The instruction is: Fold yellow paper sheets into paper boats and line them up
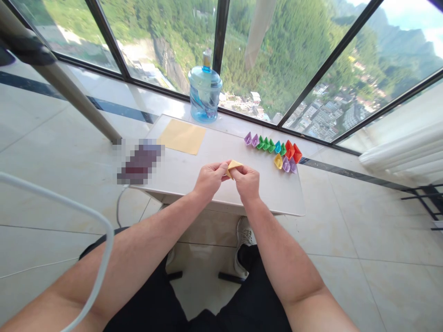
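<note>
Both my hands meet above the near middle of a small white table. My left hand and my right hand each pinch one side of a small folded yellow paper piece, held between the fingertips just above the tabletop. Fingers of both hands are closed on it.
A flat yellow paper sheet lies at the table's far left. A row of several folded paper boats in purple, green, blue, red and yellow lies at the far right. A blue water jug stands by the window. A blurred dark object lies at the left edge.
</note>
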{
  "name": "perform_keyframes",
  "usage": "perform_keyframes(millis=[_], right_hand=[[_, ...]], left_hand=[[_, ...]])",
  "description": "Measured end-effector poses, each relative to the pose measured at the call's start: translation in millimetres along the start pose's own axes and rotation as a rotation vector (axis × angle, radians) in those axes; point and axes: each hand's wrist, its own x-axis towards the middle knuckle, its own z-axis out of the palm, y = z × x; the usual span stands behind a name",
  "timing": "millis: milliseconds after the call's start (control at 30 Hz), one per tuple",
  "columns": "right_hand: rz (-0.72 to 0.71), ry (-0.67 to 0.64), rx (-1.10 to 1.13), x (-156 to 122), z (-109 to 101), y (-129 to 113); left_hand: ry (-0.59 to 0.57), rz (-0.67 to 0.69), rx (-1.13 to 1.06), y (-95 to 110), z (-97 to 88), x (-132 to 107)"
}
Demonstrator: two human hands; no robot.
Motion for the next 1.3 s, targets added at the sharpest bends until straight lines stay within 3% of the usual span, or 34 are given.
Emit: perform_keyframes(millis=[167, 467, 900, 1100, 1300], right_hand=[[-0.045, 0.003, -0.114, -1.4, -0.6, -4.7], [-0.051, -0.079, -0.23, 1.6, -6.4, -2.8], [-0.063, -0.115, -0.196, 1.1, -7.9, -1.8], [-0.146, -0.122, -0.093, -0.1, -13.5, -7.0], [-0.172, -0.047, 0.009, -1.5, -13.1, -6.1]], left_hand=[[-0.06, -0.018, 0.016, -1.5, -0.4, -1.6], [-0.023, -0.015, 0.035, 0.1, -2.4, 3.7], [-0.049, 0.068, 0.215, -3.4, -6.0, 4.1], [-0.104, 0.116, 0.055, 5.7, -0.5, -5.2], [-0.109, 0.173, 0.008, 5.0, 3.5, -10.1]])
